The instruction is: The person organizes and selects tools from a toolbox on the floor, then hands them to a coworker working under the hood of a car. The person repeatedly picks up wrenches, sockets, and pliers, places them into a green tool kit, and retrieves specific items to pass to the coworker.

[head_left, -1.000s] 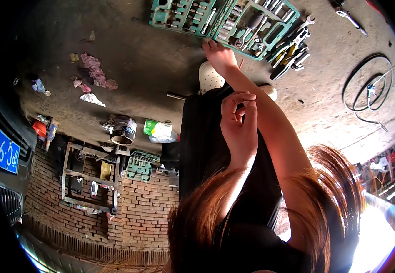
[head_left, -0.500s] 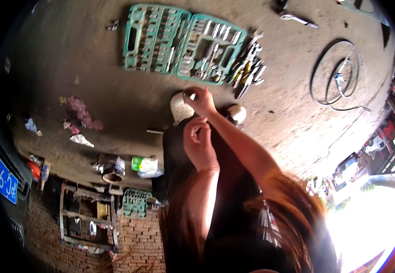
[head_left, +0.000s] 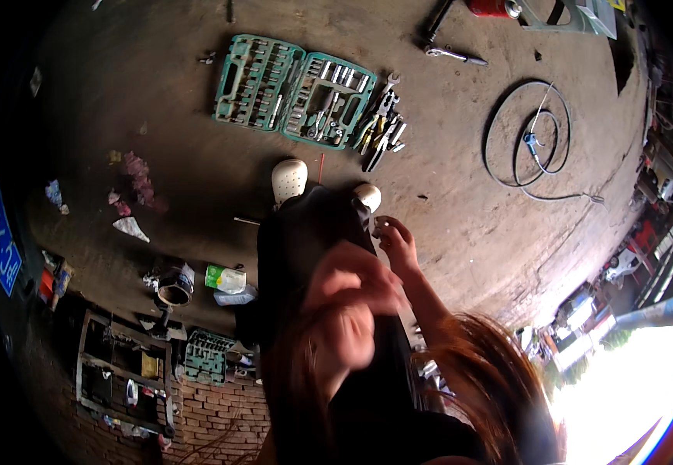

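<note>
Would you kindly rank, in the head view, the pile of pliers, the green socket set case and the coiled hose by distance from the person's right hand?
From the right hand:
1. Pile of pliers, just above it.
2. Green socket set case, up and to the left.
3. Coiled hose, up and to the right; close to the case, though it looks slightly farther.

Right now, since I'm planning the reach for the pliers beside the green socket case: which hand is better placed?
Right, probably. The right hand is stretched forward, nearer the pliers; the left hand is blurred and close to the camera. Neither hand touches them.
</note>
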The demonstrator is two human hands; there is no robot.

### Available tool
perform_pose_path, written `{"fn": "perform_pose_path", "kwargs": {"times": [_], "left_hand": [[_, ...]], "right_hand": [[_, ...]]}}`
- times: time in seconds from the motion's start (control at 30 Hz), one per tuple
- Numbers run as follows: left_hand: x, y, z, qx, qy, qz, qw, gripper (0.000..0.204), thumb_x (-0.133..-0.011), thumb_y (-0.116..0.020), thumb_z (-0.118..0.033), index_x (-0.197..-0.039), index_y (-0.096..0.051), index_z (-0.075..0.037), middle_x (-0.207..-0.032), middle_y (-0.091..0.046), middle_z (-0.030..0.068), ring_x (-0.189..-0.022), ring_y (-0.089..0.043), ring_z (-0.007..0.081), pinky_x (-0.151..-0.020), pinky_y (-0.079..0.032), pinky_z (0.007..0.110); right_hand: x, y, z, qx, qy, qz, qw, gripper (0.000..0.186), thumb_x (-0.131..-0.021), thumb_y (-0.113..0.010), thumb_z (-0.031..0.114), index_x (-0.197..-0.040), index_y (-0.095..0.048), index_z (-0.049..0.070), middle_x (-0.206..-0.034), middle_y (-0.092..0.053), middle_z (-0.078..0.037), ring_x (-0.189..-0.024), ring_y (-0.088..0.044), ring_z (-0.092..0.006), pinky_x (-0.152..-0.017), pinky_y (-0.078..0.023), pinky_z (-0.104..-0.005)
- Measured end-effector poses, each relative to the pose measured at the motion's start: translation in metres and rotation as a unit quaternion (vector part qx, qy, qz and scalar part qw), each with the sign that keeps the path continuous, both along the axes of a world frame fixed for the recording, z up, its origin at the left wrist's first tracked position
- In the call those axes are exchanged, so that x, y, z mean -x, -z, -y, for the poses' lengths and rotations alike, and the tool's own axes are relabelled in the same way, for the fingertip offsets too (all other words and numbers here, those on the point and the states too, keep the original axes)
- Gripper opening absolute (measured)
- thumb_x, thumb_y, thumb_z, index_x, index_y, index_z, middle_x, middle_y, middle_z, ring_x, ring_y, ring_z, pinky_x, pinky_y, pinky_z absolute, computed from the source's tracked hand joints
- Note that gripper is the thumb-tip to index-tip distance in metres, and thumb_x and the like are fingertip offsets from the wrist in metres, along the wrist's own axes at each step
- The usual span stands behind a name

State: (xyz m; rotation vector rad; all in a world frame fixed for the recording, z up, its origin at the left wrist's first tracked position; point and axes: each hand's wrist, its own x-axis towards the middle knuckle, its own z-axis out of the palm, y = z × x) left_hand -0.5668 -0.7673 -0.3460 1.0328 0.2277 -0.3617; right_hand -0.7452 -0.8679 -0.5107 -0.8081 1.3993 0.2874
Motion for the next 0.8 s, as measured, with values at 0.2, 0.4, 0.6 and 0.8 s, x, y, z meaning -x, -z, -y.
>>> {"fn": "perform_pose_path", "kwargs": {"times": [0.2, 0.4, 0.6, 0.8], "left_hand": [[-0.011, -0.151, -0.018, 0.291, -0.097, -0.089, 0.948, 0.036, -0.093, -0.042, -0.035, -0.079, -0.055, -0.003, -0.091, -0.049, 0.0113, -0.067, -0.05, 0.0203, -0.055, -0.046, 0.029], [-0.006, -0.226, -0.033, 0.338, -0.117, -0.08, 0.93, 0.03, -0.09, -0.046, -0.034, -0.083, -0.055, -0.007, -0.093, -0.05, 0.0088, -0.072, -0.05, 0.0203, -0.057, -0.046, 0.029], [-0.01, -0.274, -0.048, 0.353, -0.124, -0.061, 0.925, 0.024, -0.088, -0.05, -0.034, -0.087, -0.056, -0.01, -0.095, -0.05, 0.0062, -0.076, -0.05, 0.0203, -0.06, -0.046, 0.03], [-0.021, -0.299, -0.065, 0.362, -0.11, -0.066, 0.923, 0.021, -0.086, -0.054, -0.033, -0.091, -0.057, -0.014, -0.097, -0.051, 0.0037, -0.08, -0.051, 0.0204, -0.063, -0.046, 0.03]], "right_hand": [[0.02, -0.056, -0.003, -0.031, 0.014, 0.022, 0.999, 0.028, -0.087, -0.05, 0.013, -0.112, -0.057, 0.002, -0.085, -0.055, 0.003, -0.071, -0.049, -0.004, -0.058, -0.036, -0.0183], [0.022, -0.092, -0.025, -0.052, 0.03, 0.061, 0.996, 0.026, -0.088, -0.052, 0.013, -0.111, -0.057, 0.003, -0.082, -0.052, 0.005, -0.066, -0.043, -0.0043, -0.06, -0.037, -0.0182], [0.005, -0.133, -0.042, -0.062, 0.038, 0.075, 0.995, 0.025, -0.088, -0.051, 0.013, -0.11, -0.057, 0.004, -0.08, -0.05, 0.005, -0.065, -0.042, -0.0045, -0.06, -0.037, -0.0199], [-0.014, -0.147, -0.04, -0.049, 0.027, 0.099, 0.994, 0.023, -0.089, -0.05, 0.013, -0.109, -0.057, 0.004, -0.08, -0.05, 0.005, -0.065, -0.041, -0.0037, -0.058, -0.035, -0.0194]]}}
